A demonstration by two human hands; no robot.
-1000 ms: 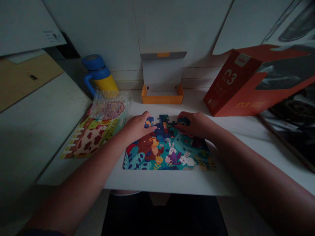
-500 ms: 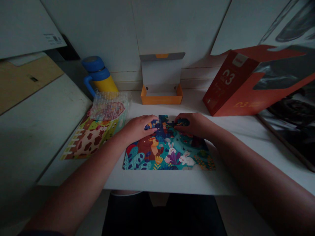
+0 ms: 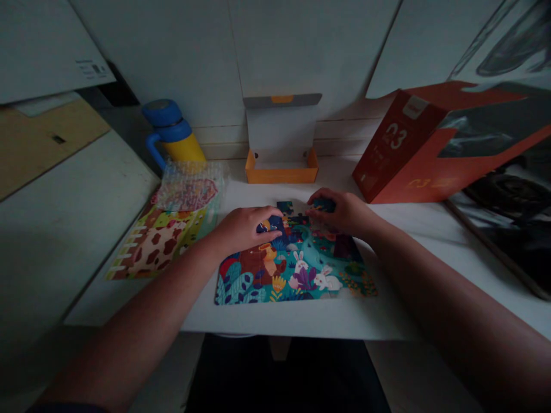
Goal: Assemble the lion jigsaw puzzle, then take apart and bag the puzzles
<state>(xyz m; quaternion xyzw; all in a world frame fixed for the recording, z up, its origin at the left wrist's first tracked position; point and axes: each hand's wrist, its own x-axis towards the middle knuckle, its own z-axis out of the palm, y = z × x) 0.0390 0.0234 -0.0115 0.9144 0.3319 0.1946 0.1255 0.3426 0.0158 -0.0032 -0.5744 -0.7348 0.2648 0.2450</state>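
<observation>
Puzzle mid-frame: hold it down with your left hand, spread flat; your right hand pinches a piece, so seat it level

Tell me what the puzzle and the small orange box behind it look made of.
Puzzle: probably printed cardboard, matte; flat interlocking pieces bearing a colourful picture. Small orange box: apparently thin paperboard, matte; folded walls and a creased flap standing up.

The room is dim. A white worktop runs from near to far, up to a plain white wall. On the left sits a lower white top, with a brown board far behind it. Below the near edge it is dark.
</observation>
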